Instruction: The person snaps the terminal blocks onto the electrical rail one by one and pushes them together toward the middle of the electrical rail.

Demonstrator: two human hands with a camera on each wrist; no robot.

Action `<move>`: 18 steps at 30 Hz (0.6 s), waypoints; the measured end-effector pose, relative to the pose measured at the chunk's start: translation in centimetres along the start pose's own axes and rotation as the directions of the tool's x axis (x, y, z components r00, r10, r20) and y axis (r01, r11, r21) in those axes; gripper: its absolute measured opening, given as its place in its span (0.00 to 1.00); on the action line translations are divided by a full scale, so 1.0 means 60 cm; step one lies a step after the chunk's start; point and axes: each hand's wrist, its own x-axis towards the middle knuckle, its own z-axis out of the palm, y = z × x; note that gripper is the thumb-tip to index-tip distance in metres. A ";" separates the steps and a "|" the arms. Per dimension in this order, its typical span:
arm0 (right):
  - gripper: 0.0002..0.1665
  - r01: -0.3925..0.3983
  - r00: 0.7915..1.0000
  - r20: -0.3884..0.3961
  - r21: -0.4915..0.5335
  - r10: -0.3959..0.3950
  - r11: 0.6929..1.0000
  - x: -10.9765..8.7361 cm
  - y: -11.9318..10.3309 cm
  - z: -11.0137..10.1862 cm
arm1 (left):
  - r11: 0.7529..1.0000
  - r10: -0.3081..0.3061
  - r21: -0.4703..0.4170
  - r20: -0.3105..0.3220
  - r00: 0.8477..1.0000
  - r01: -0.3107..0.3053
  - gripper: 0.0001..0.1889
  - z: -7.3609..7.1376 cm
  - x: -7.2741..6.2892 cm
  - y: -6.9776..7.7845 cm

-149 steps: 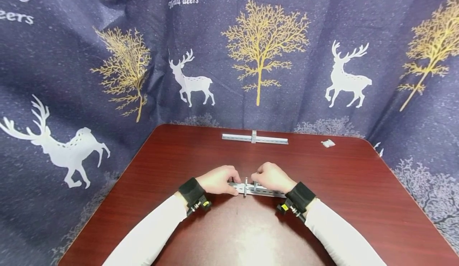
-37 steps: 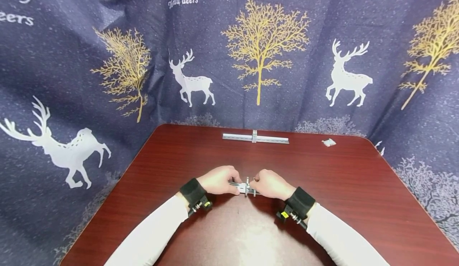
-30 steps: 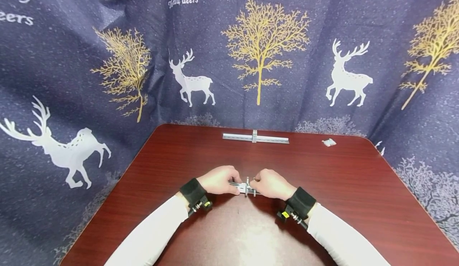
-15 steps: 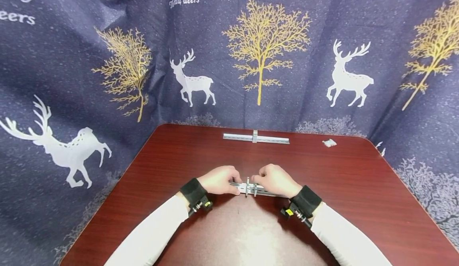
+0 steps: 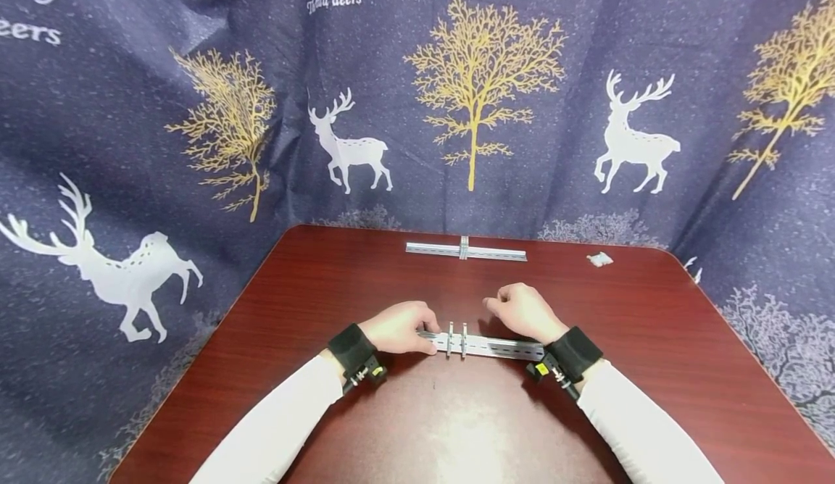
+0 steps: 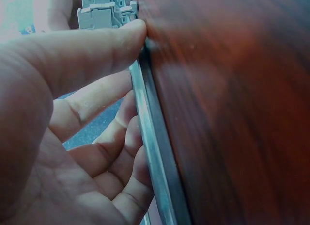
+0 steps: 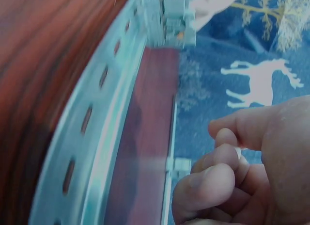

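A slotted metal DIN rail (image 5: pixel 502 348) lies across the middle of the table. My left hand (image 5: pixel 401 328) grips its left end, thumb (image 6: pixel 97 53) on the near edge and fingers on the far side. Two thin grey terminal blocks stand upright on the rail just right of that hand, a left block (image 5: pixel 450 340) and a right block (image 5: pixel 464 340), with a narrow gap between them. In the right wrist view the blocks (image 7: pixel 177 21) look stacked along the rail. Beyond the rail hovers my right hand (image 5: pixel 525 311), fingers loosely curled, holding nothing.
Toward the back edge of the brown table (image 5: pixel 352 274) lies another DIN rail (image 5: pixel 496 254) with grey blocks (image 5: pixel 464 248) at its middle. A small pale grey piece (image 5: pixel 599 259) is at the back right. A blue patterned curtain (image 5: pixel 417 143) hangs behind.
Earlier my right hand was at the right block, which now stands a little closer to the left one. It has let go and moved up and right. My left hand keeps its grip.
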 end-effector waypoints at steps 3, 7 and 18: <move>0.33 -0.031 0.999 -0.007 0.000 0.031 1.000 0.004 0.016 -0.006 | 1.000 -0.001 0.001 -0.001 1.000 0.001 0.12 -0.001 -0.002 0.001; 0.33 -0.068 0.997 -0.028 -0.003 0.068 0.998 0.009 0.038 -0.017 | 1.000 0.000 -0.003 0.002 1.000 0.000 0.12 0.000 -0.001 0.001; 0.24 -0.179 0.980 -0.097 -0.053 0.174 0.982 0.022 0.100 -0.056 | 1.000 -0.015 -0.008 0.008 1.000 0.015 0.11 -0.001 -0.002 0.000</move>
